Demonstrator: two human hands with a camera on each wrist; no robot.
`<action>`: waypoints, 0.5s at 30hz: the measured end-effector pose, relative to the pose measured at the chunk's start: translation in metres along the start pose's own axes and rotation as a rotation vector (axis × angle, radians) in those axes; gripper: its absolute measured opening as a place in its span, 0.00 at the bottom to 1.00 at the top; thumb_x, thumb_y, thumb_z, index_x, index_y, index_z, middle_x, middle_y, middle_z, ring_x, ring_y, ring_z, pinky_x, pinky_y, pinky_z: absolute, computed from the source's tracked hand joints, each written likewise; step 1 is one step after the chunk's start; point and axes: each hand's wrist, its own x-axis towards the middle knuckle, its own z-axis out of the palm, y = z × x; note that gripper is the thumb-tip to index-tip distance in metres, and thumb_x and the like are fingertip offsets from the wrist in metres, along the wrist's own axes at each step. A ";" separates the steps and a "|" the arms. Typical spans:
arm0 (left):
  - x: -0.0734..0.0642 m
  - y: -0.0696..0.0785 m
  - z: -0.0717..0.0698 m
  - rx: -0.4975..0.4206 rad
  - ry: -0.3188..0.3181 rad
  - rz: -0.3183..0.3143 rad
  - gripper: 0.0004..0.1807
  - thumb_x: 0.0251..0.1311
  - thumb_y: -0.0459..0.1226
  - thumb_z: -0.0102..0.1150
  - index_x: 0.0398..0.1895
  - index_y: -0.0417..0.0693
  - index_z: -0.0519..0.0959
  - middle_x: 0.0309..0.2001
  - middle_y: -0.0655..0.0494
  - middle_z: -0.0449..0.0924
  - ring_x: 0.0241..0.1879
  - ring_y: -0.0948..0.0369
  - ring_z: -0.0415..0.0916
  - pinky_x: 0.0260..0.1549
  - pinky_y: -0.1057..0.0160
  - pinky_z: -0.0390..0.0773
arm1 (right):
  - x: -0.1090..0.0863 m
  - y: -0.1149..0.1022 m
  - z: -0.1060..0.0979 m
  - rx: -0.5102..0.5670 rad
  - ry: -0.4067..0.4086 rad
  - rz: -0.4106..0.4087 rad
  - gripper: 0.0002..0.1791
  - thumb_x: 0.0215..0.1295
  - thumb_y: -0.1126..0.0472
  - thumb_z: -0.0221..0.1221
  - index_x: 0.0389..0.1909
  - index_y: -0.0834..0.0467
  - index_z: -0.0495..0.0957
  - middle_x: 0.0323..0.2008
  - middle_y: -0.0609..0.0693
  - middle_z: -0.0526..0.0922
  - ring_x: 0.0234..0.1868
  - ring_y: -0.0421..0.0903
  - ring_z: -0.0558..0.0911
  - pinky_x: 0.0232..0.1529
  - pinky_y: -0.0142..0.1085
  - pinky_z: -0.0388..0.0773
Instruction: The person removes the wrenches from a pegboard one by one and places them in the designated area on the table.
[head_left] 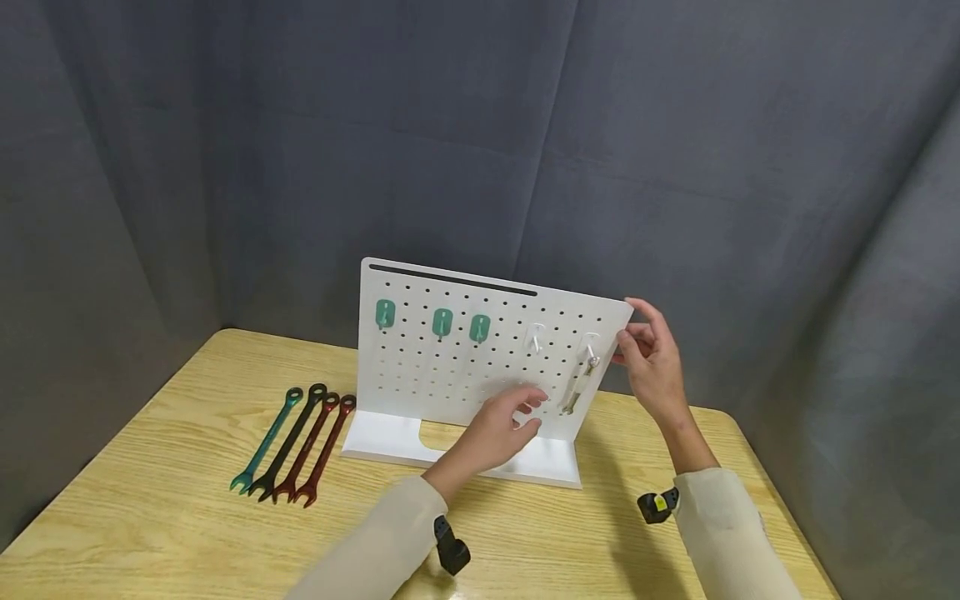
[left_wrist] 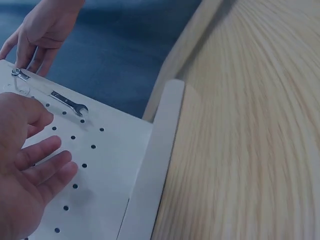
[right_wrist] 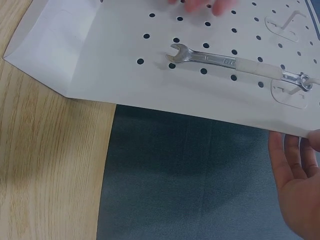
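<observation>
A white pegboard (head_left: 420, 354) stands on its white base (head_left: 382, 429). At its upper right edge my right hand (head_left: 651, 367) grips the board, thumb at the front and fingers behind. A silver combination wrench (right_wrist: 210, 57) with a pale sleeve round its shank hangs by its ring end from the rightmost clear hook (right_wrist: 290, 95). My left hand (head_left: 498, 425) is held before the lower right of the board, fingers loosely bent and holding nothing. In the left wrist view, the left palm (left_wrist: 20, 200) and fingers are apart from the wrench.
Left of the pegboard lie a teal wrench (head_left: 266, 442), a black wrench (head_left: 291, 442) and two red wrenches (head_left: 326, 450). Three green hooks (head_left: 442, 323) and another clear hook (head_left: 535, 338) sit on the board. Grey curtains (head_left: 450, 150) hang behind the wooden table (head_left: 165, 500).
</observation>
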 end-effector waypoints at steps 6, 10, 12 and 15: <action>0.010 0.004 0.011 -0.054 0.054 0.018 0.23 0.70 0.28 0.59 0.68 0.40 0.74 0.61 0.43 0.78 0.59 0.48 0.76 0.53 0.53 0.80 | 0.000 0.000 0.000 -0.001 0.005 0.010 0.29 0.77 0.71 0.54 0.76 0.55 0.64 0.50 0.67 0.80 0.43 0.39 0.83 0.41 0.27 0.82; 0.017 0.009 0.018 -0.117 0.041 -0.006 0.23 0.71 0.29 0.58 0.69 0.41 0.74 0.63 0.47 0.78 0.62 0.51 0.75 0.55 0.60 0.78 | 0.000 -0.001 0.000 -0.001 0.010 0.008 0.29 0.77 0.71 0.54 0.76 0.56 0.63 0.50 0.67 0.79 0.43 0.39 0.83 0.42 0.26 0.82; 0.020 0.011 0.021 -0.151 0.035 -0.023 0.23 0.72 0.30 0.58 0.69 0.42 0.74 0.64 0.49 0.78 0.62 0.52 0.76 0.54 0.63 0.78 | -0.001 -0.002 0.000 -0.010 0.007 0.009 0.29 0.77 0.70 0.54 0.76 0.55 0.63 0.50 0.66 0.80 0.43 0.39 0.84 0.43 0.27 0.82; 0.025 0.013 0.024 -0.186 0.030 -0.050 0.22 0.72 0.30 0.58 0.68 0.44 0.76 0.64 0.51 0.79 0.62 0.54 0.76 0.54 0.65 0.77 | -0.002 -0.002 -0.001 -0.022 0.000 0.009 0.29 0.78 0.69 0.54 0.76 0.54 0.64 0.49 0.65 0.80 0.43 0.39 0.84 0.44 0.30 0.83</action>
